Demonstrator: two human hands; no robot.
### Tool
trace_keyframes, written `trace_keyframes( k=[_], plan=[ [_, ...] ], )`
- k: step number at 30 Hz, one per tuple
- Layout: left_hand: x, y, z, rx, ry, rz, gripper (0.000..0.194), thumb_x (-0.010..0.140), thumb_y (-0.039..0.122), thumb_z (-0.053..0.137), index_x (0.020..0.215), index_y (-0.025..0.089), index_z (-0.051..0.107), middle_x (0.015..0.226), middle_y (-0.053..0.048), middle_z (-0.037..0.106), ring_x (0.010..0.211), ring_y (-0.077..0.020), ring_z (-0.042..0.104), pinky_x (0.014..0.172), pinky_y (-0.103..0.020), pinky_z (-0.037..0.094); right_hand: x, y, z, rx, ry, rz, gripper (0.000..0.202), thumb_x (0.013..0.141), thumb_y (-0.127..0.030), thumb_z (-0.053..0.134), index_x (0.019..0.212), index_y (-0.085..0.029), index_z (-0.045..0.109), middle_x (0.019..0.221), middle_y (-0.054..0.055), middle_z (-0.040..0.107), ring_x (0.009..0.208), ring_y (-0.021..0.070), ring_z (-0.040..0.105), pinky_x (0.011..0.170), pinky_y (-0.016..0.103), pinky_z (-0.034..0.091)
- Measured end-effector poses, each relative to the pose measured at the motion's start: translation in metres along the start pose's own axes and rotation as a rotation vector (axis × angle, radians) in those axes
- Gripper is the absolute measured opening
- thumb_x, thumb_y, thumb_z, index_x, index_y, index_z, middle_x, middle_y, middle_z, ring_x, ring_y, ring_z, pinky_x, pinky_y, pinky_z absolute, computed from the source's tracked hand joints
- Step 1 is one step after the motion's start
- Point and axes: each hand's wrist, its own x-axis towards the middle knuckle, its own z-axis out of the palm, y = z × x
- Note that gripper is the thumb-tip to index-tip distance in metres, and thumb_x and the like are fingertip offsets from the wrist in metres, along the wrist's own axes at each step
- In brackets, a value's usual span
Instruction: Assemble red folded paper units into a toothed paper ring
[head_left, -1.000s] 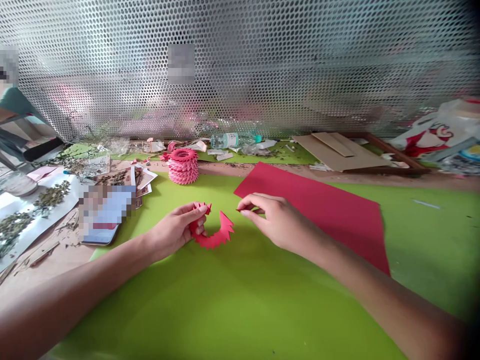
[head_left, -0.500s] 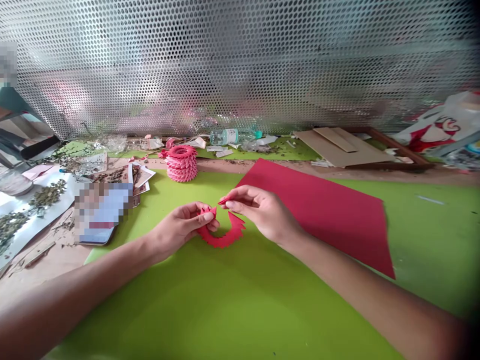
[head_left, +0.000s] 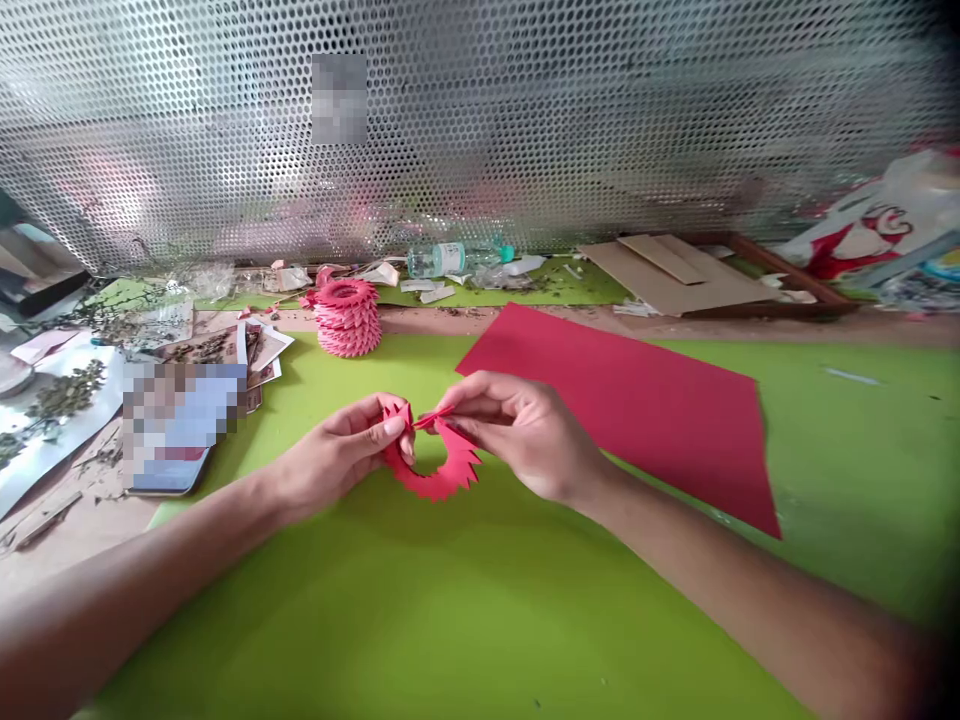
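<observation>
A curved, jagged-edged red chain of folded paper [head_left: 439,480] hangs in the air over the green tabletop. My left hand [head_left: 349,445] pinches one end of it between thumb and fingers. With thumb and forefinger, my right hand [head_left: 529,430] grips a small folded red paper piece [head_left: 433,418], whose tip meets the chain's end at my left fingertips. How far the tip goes into the chain I cannot tell. Behind my hands, to the left, stands a stack of pink and red folded-paper rings [head_left: 349,320].
A large red paper sheet [head_left: 637,400] lies right of my hands. To the left are a phone [head_left: 184,430], printed cards [head_left: 264,352] and dried plant bits. A plastic bottle [head_left: 450,260], cardboard [head_left: 675,275] and scraps line the perforated metal panel [head_left: 480,120].
My right hand has brought the folded paper piece leftward to the chain's end at my left hand. The chain now curves in a tighter loop. The view has shifted slightly.
</observation>
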Motion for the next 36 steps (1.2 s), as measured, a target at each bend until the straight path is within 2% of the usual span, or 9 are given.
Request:
trace_keyframes(
  k=[8, 12, 16, 21, 25, 36],
  plan=[
    [-0.001, -0.002, -0.003, -0.005, -0.039, 0.004, 0.025, 0.084, 0.035, 0.077, 0.094, 0.016, 0.063, 0.079, -0.001, 0.067, 0.076, -0.0102, 0.061, 0.074, -0.019, 0.049, -0.002, -0.004, 0.004, 0.013, 0.027, -0.033, 0.026, 0.068, -0.035, 0.086, 0.084, -0.019, 0.073, 0.08, 0.002, 0.076, 0.085, 0.0201, 0.076, 0.08, 0.031, 0.062],
    [-0.001, -0.002, -0.003, 0.0, -0.047, 0.005, 0.025, 0.085, 0.035, 0.076, 0.094, 0.016, 0.063, 0.079, -0.001, 0.067, 0.076, -0.0098, 0.062, 0.074, -0.019, 0.049, -0.002, -0.007, 0.004, -0.006, 0.042, -0.02, 0.03, 0.067, -0.038, 0.086, 0.084, -0.018, 0.072, 0.082, 0.004, 0.077, 0.086, 0.0212, 0.076, 0.08, 0.033, 0.062],
    [-0.002, -0.002, -0.001, 0.018, -0.055, 0.024, 0.025, 0.084, 0.035, 0.077, 0.094, 0.016, 0.063, 0.08, 0.0, 0.068, 0.076, -0.0092, 0.062, 0.074, -0.019, 0.049, -0.002, -0.005, 0.004, -0.044, 0.069, -0.038, 0.028, 0.068, -0.034, 0.086, 0.084, -0.018, 0.071, 0.083, 0.004, 0.077, 0.084, 0.0206, 0.076, 0.078, 0.032, 0.062],
    [-0.002, -0.005, 0.001, 0.131, 0.002, 0.07, 0.03, 0.083, 0.039, 0.077, 0.093, 0.015, 0.062, 0.082, -0.002, 0.071, 0.079, -0.0104, 0.064, 0.076, -0.02, 0.051, -0.006, -0.006, 0.004, -0.165, 0.096, -0.084, 0.018, 0.074, -0.029, 0.081, 0.084, -0.018, 0.071, 0.079, 0.003, 0.077, 0.076, 0.0173, 0.075, 0.069, 0.025, 0.061],
    [-0.001, -0.008, 0.003, 0.231, 0.047, 0.099, 0.035, 0.083, 0.045, 0.075, 0.095, 0.015, 0.06, 0.083, -0.004, 0.073, 0.079, -0.0136, 0.065, 0.073, -0.024, 0.053, -0.007, -0.007, 0.004, -0.21, 0.108, -0.09, 0.015, 0.076, -0.026, 0.079, 0.084, -0.018, 0.071, 0.077, 0.002, 0.077, 0.075, 0.0159, 0.074, 0.067, 0.022, 0.06],
    [0.0, -0.008, 0.008, 0.296, 0.086, 0.097, 0.038, 0.08, 0.046, 0.077, 0.09, 0.014, 0.058, 0.08, -0.005, 0.074, 0.074, -0.013, 0.067, 0.07, -0.024, 0.053, -0.006, -0.003, 0.002, -0.229, 0.047, 0.028, 0.018, 0.076, -0.03, 0.078, 0.086, -0.017, 0.07, 0.077, 0.003, 0.077, 0.071, 0.0163, 0.072, 0.061, 0.023, 0.055]
  ],
)
